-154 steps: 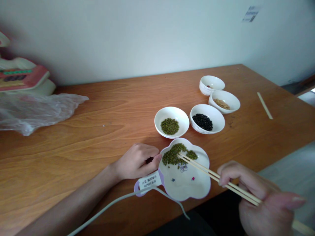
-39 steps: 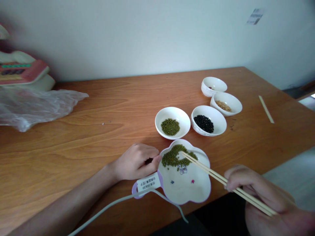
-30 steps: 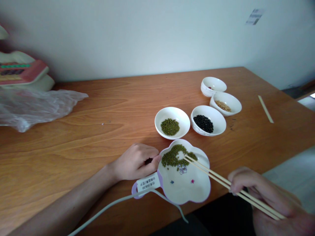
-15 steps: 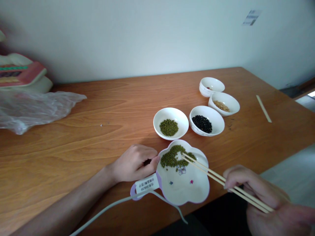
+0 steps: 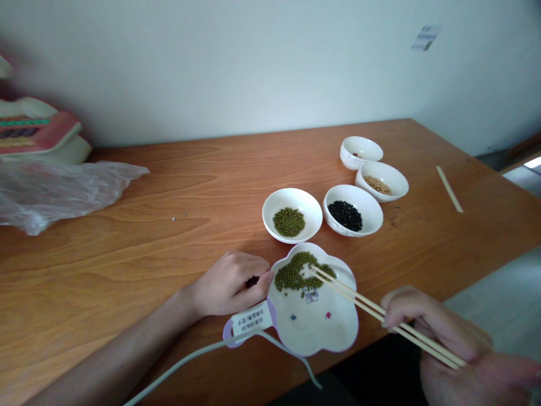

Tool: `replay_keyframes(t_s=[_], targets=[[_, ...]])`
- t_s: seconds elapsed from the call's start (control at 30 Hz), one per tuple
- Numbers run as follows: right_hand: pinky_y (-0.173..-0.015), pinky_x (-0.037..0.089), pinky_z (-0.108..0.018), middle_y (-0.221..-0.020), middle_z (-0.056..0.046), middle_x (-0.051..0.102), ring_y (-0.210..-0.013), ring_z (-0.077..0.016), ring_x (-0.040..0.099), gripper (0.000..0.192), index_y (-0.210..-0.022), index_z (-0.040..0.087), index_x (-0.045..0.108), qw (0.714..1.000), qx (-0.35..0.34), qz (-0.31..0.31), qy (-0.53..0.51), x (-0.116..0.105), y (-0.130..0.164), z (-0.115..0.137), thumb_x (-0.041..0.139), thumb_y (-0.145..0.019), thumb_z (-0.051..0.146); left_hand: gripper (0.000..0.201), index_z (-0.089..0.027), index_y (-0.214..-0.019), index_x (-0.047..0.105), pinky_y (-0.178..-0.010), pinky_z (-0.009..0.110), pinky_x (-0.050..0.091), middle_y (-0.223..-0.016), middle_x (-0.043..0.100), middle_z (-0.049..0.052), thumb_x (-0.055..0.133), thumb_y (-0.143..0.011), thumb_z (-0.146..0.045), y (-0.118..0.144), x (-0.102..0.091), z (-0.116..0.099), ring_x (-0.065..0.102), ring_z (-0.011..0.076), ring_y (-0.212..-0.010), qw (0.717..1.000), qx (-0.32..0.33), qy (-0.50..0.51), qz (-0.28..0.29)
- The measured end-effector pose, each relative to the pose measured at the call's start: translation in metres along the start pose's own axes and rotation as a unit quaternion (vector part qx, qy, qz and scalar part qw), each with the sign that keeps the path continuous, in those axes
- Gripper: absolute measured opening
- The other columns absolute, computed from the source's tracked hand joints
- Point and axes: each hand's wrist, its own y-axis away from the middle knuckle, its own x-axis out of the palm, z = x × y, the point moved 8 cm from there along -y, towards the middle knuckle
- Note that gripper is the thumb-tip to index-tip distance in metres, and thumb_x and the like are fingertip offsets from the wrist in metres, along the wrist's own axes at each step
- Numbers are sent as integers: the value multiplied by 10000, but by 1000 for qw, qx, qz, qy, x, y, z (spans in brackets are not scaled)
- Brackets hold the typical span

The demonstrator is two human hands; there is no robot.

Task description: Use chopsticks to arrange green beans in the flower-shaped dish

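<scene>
Right hand — chopsticks in grip — probes green beans.

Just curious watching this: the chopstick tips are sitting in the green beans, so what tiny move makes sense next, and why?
Probably pinch the chopsticks shut on one bean. Their tips already rest among the green beans in the flower-shaped dish, which the left hand steadies at its rim, while the right hand holds them.
</scene>
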Motion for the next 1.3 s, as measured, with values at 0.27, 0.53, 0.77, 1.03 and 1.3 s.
replay_keyframes(t_s=[0.27,0.53,0.77,1.03,1.3], targets=[[-560,467,-315,-643,-49,666,-589,-199,620,940,-616,234,675,1000,12,15,-18,9,-5,4,38,-784,905,315,-180,-715,445,-594,294,310,-655,482,-27,429,-1027,-224,-1,-1,-1,413,97,-583,1000,-4,14,3],[-589,469,-303,-679,-38,680,-634,-197,636,893,-640,246,691,1000,-6,16,-12,8,-4,2,76,-840,863,326,-177,-714,452,-603,288,311,-658,499,-23,422,-1033,-239,0,2,3,426,98,-590,1000,-13,-2,9],[-627,467,-317,-731,-40,672,-675,-211,621,877,-728,262,701,999,-2,20,-31,1,5,-3,87,-822,882,321,-180,-717,447,-605,293,302,-660,488,-30,426,-1033,-231,0,1,2,414,97,-588,1000,-11,-5,6],[-585,439,-321,-698,-43,666,-629,-206,602,888,-692,255,684,1000,6,16,-20,1,4,-3,66,-819,879,327,-179,-717,441,-611,287,310,-660,493,-24,414,-1037,-236,0,0,1,416,99,-593,1000,-14,7,9],[-640,458,-335,-725,-55,650,-674,-220,615,909,-736,251,673,1000,7,22,-5,-6,15,-17,3,-820,859,337,-179,-709,426,-610,288,301,-655,477,-21,401,-1040,-239,0,2,2,401,101,-591,1000,-18,5,13]])
